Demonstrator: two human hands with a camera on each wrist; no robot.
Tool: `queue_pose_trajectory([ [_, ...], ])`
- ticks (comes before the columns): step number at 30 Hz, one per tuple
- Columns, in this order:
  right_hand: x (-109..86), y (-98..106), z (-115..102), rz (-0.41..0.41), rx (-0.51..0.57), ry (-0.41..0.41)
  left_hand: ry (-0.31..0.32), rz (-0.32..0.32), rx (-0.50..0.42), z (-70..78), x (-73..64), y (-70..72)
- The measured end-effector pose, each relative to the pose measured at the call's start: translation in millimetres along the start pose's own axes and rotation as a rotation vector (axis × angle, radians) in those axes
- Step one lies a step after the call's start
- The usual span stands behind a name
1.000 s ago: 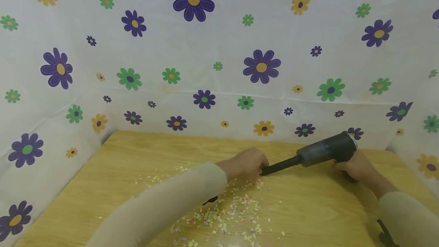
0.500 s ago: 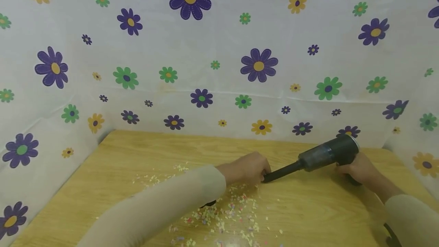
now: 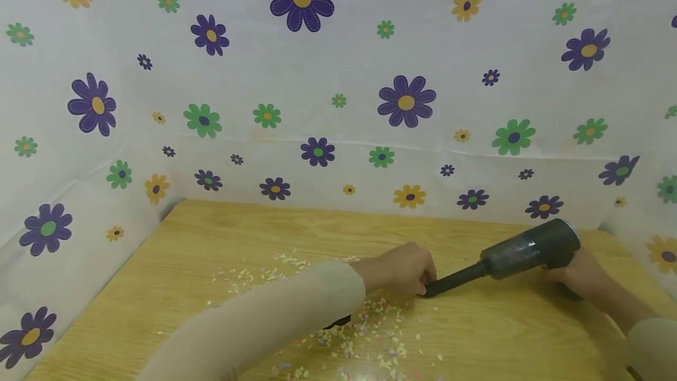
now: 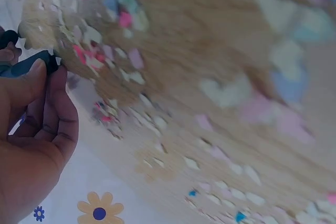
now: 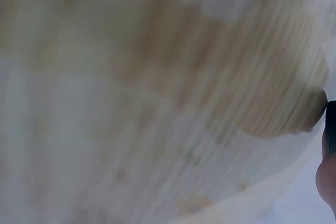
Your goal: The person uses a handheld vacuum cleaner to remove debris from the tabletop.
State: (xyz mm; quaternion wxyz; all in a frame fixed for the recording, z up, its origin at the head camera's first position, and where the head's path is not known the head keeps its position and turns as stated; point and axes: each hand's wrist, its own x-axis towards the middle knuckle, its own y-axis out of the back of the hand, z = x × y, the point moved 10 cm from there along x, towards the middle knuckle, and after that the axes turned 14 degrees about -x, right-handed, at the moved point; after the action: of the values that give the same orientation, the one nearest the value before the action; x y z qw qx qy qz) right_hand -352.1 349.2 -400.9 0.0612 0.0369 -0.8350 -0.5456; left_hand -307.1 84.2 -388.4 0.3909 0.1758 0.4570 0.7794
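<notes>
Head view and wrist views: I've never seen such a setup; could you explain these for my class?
No robot here; a person works bare-handed. The head view comes from a camera on the head, looking forward and down; each wrist view comes from a camera on that wrist. Small coloured bits litter the wooden table. The right hand has its grip on a dark device, which looks like a handheld vacuum; the left hand pinches its narrow nozzle near the end.

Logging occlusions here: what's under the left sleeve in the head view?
Colored bits show on the table either side of the left sleeve; a black piece pokes out beneath. What the sleeve covers cannot be seen.
</notes>
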Motion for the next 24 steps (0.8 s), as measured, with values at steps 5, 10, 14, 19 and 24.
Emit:
queue_pose_trajectory([
  [5,-12.4,0.8,4.1,0.009,0.082,0.024,0.025,-0.027,-0.034,7.8,4.1,-7.5],
  [10,-20.6,0.8,2.9,0.014,0.089,0.022,0.034,-0.055,-0.002,14.8,-0.9,-14.2],
  [14,-18.5,-6.3,-9.3,0.0,0.115,0.045,0.074,-0.054,-0.014,10.1,-12.7,-13.8],
  [19,-12.2,-12.8,-22.2,-0.029,0.122,0.074,0.106,-0.046,-0.093,6.0,-26.5,-9.1],
  [24,-11.4,-15.1,-24.5,-0.041,0.099,0.076,0.104,-0.066,-0.117,9.8,-30.9,-11.9],
])
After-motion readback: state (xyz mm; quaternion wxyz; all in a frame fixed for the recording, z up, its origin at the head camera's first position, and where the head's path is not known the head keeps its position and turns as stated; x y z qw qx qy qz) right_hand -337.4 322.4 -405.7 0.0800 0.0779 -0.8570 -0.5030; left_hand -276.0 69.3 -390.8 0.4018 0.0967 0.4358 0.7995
